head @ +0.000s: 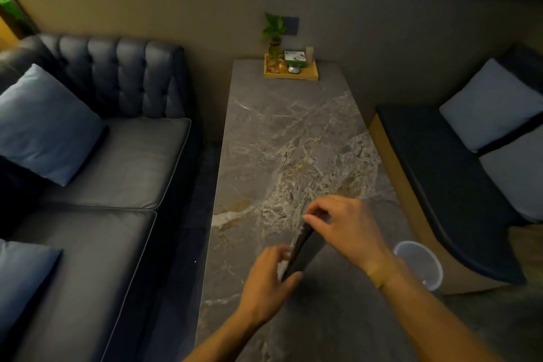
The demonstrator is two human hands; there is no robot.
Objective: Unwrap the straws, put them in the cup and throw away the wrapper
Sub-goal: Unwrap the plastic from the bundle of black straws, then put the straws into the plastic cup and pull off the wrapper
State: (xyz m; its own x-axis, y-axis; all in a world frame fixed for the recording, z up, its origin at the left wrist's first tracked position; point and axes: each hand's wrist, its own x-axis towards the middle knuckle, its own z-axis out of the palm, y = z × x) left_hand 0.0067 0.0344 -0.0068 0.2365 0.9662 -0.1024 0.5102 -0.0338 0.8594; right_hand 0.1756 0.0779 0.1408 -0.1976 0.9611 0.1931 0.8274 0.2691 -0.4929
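Both my hands hold a long, dark bundle of wrapped straws (299,247) above the near part of the marble table (279,132). My left hand (267,282) grips its lower end, where a bit of pale wrapper shows. My right hand (343,226) pinches its upper end with thumb and fingertips. The bundle slants from lower left to upper right. No cup is plainly visible.
A pale translucent bin (420,261) stands on the floor right of the table. A wooden tray (305,75) with a plant and small items sits at the table's far end. A dark sofa (97,161) with cushions is on the left, a bench (440,173) on the right.
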